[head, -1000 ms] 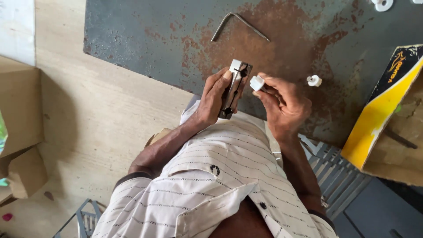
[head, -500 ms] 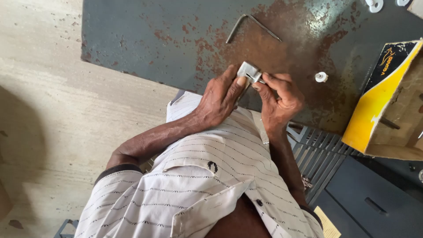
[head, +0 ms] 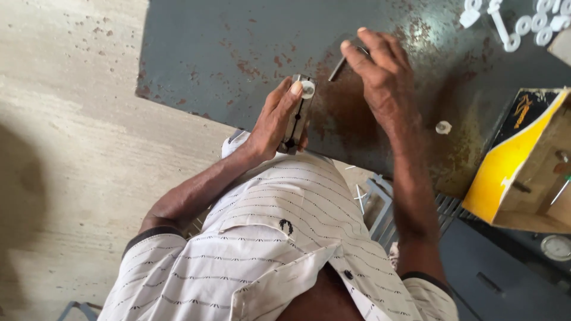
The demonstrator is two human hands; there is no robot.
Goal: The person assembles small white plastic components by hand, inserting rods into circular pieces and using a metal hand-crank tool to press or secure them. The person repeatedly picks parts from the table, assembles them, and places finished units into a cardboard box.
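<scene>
My left hand (head: pixel 275 122) grips a narrow metal bracket (head: pixel 295 116), held upright over the near edge of the rusty steel plate (head: pixel 214 53). A small white plastic piece (head: pixel 308 89) sits at the bracket's top end, under my thumb. My right hand (head: pixel 380 74) reaches out over the plate, fingers spread and resting on a bent hex key (head: pixel 338 68), most of which is hidden under the hand. Whether the fingers have closed on the key I cannot tell. A lone white plastic fitting (head: pixel 443 126) lies on the plate to the right of that hand.
Several white plastic fittings (head: pixel 523 24) lie at the plate's far right corner. A yellow and black cardboard box (head: pixel 505 172) stands open at the right with small tools inside. A grey metal rack (head: pixel 386 208) sits below my right forearm. Pale concrete floor (head: pixel 65 148) spreads to the left.
My right hand has left the bracket and moved away over the plate to the hex key. The white piece now sits on the bracket in my left hand. The view has drawn closer.
</scene>
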